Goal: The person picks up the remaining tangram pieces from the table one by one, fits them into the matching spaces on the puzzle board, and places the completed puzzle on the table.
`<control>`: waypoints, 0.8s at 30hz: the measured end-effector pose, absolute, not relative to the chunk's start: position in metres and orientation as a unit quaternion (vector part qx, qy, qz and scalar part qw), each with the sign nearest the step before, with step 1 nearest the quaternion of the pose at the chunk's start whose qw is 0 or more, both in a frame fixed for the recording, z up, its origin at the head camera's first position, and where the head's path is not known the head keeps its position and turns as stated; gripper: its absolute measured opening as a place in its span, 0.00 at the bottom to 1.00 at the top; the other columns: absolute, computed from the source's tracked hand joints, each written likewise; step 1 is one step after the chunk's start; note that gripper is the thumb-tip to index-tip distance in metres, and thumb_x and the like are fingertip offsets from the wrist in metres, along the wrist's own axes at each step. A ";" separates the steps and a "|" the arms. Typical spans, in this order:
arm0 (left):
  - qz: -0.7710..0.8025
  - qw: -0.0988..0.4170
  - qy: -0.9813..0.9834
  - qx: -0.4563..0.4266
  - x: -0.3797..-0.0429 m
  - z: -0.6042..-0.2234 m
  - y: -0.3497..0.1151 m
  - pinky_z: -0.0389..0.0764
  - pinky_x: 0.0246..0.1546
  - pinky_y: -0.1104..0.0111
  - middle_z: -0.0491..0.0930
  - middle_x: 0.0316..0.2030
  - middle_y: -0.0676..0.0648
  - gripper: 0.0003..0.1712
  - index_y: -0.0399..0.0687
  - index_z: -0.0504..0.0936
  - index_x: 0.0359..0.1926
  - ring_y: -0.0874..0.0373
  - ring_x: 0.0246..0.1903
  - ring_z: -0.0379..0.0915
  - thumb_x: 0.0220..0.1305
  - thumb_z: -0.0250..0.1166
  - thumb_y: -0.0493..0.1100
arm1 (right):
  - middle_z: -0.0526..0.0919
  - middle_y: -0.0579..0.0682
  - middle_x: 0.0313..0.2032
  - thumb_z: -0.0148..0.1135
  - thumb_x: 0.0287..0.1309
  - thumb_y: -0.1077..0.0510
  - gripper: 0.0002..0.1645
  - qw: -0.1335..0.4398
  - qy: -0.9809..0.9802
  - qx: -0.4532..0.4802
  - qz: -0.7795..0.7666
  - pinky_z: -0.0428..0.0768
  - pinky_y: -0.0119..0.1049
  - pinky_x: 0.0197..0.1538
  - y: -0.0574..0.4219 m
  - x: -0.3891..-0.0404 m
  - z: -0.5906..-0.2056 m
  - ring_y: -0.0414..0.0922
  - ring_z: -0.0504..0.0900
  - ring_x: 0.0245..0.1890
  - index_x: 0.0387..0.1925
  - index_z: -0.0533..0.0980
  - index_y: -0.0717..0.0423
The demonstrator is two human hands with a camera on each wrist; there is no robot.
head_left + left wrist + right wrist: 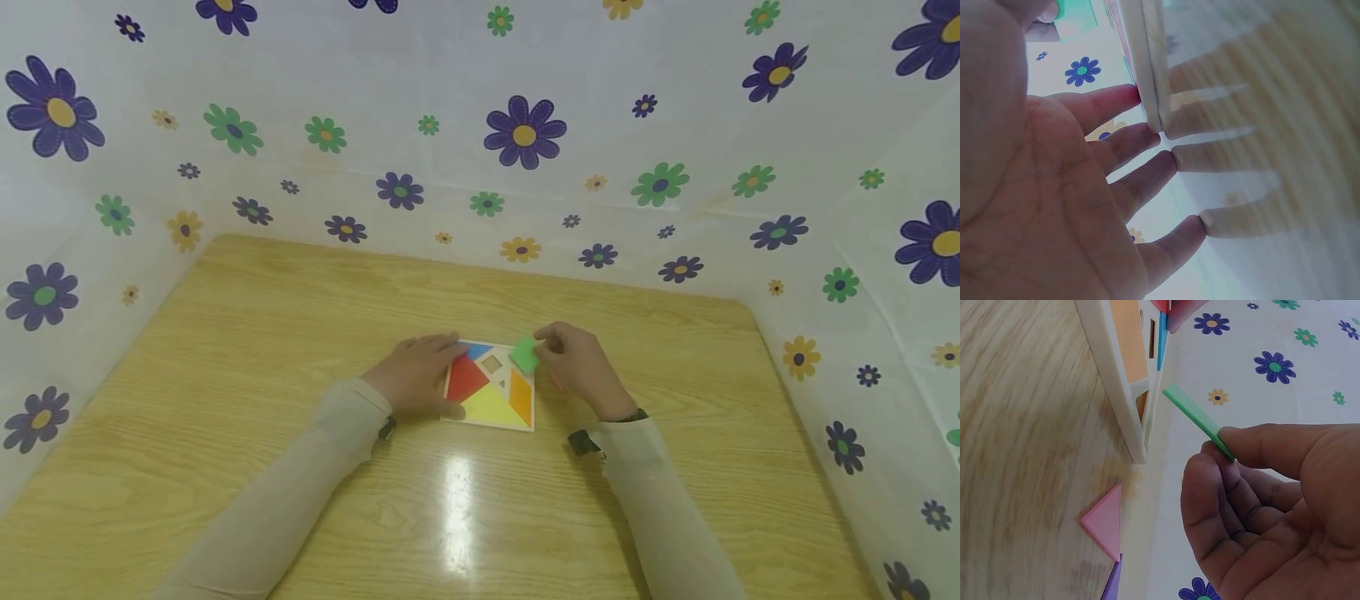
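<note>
A white tangram board (490, 428) lies flat on the table, with red (464, 379), yellow (491, 406), orange (521, 397) and blue (477, 350) pieces in it. My left hand (420, 375) rests at the board's left side, fingers spread and mostly straight; its thumb reaches the front left corner. In the left wrist view, fingertips (1150, 134) meet the board's edge and the table. Over the back right corner, my right hand (581, 362) pinches a green tangram piece (1194, 419) between thumb and fingers. That piece tilts above the board, hiding part of the corner.
Bare recesses show in the board, one a square hole (491, 364). A pink triangle (1104, 522) lies on the table just right of the board, with a purple piece (1112, 581) close by. Flower-printed white sheets (450, 108) border the wooden table (300, 308) at its back and sides.
</note>
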State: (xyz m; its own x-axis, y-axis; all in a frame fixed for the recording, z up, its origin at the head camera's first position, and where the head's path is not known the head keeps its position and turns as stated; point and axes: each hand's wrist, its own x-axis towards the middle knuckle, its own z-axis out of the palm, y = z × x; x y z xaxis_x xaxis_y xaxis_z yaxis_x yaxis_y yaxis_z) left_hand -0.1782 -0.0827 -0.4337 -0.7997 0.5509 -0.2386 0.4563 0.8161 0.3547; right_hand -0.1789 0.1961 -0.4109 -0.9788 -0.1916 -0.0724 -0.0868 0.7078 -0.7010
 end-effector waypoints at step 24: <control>0.137 0.165 0.938 0.272 -0.179 -0.436 -0.083 0.54 0.78 0.49 0.53 0.81 0.48 0.59 0.56 0.57 0.82 0.47 0.79 0.49 0.56 0.72 0.70 | 0.87 0.50 0.42 0.62 0.71 0.54 0.09 0.094 0.910 -0.094 -0.393 0.83 0.47 0.52 0.175 -0.180 -0.419 0.49 0.83 0.45 0.44 0.83 0.55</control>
State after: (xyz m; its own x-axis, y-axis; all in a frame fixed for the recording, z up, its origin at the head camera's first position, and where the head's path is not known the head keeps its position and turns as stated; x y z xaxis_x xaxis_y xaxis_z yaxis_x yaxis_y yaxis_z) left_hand -0.1794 -0.0827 -0.4362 -0.7978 0.5554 -0.2345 0.4648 0.8144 0.3475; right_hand -0.1798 0.1750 -0.4190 -0.9645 -0.2452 -0.0980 -0.0967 0.6734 -0.7329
